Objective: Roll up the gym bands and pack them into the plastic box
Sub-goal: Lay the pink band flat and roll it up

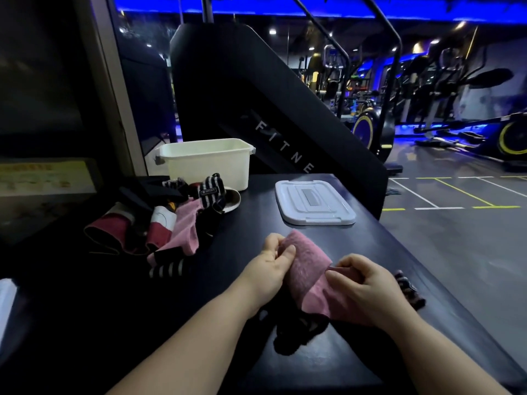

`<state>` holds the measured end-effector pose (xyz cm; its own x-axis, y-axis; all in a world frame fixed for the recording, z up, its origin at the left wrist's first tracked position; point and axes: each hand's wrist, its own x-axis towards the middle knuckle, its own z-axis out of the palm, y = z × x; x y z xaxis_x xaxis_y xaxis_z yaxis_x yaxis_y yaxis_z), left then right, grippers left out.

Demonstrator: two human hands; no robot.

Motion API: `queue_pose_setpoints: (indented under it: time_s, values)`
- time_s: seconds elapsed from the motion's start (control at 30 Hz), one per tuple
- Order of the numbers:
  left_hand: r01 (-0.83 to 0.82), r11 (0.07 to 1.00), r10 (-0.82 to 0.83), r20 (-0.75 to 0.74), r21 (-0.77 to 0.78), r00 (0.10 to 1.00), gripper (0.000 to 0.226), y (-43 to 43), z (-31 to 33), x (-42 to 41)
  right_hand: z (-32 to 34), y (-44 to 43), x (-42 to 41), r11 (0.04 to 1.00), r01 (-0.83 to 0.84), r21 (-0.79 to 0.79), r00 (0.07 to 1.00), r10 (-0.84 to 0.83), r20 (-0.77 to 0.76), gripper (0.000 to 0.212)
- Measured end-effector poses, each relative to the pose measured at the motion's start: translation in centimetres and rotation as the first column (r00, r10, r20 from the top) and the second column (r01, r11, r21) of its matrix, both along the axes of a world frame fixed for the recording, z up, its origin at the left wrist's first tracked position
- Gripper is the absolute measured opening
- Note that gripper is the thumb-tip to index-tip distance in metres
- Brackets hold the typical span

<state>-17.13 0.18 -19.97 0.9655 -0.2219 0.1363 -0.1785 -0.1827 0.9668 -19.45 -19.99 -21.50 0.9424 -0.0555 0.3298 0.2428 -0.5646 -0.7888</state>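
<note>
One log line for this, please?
step: roll pink band | left hand: grips band | right hand: grips band | box: open | lid: off

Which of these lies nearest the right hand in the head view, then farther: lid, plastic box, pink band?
1. pink band, pinched by the right hand.
2. lid, ahead on the table.
3. plastic box, back left.

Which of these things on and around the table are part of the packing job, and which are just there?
Job:
- pink band, gripped by the left hand and the right hand
- pile of bands
- plastic box
- lid

Just there:
- stair machine
- exercise bikes
- yellow notice
</note>
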Motion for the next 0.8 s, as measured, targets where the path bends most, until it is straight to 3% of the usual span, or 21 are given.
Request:
queue_pose_setpoints:
  time_s: [0.2, 0.3, 0.47, 0.57, 0.8]
  values:
    - [0.004, 0.988, -0.006, 0.014, 0.152, 1.0, 0.015, -1.3, -0.6, 0.4, 0.8, 0.0, -0.3, 0.934, -0.099, 0.343, 0.985, 0.141, -0.098, 0.037]
    - [0.011, 0.971, -0.023, 0.047, 0.24, 0.999, 0.019, -1.9, -0.6, 0.4, 0.3, 0.1, 0.0, 0.967, -0.081, 0.242, 0.981, 0.12, -0.15, 0.011]
    - [-0.017, 0.952, 0.04, -0.069, 0.307, 0.997, 0.058, -1.7, 0.0, 0.5, 0.3, -0.1, 0.1, 0.977, -0.056, 0.204, 0.99, 0.081, -0.114, 0.011]
    - [0.046, 0.951, -0.004, -0.136, 0.306, 0.991, 0.047, -1.5, 0.8, 0.3, 0.2, -0.5, 0.1, 0.958, -0.099, 0.27, 0.985, 0.133, -0.112, 0.01]
    - [0.018, 0.946, 0.001, -0.058, 0.325, 0.998, 0.043, -2.4, 1.5, 0.2, 0.1, -0.7, 0.0, 0.922, -0.163, 0.352, 0.975, 0.204, -0.084, 0.008]
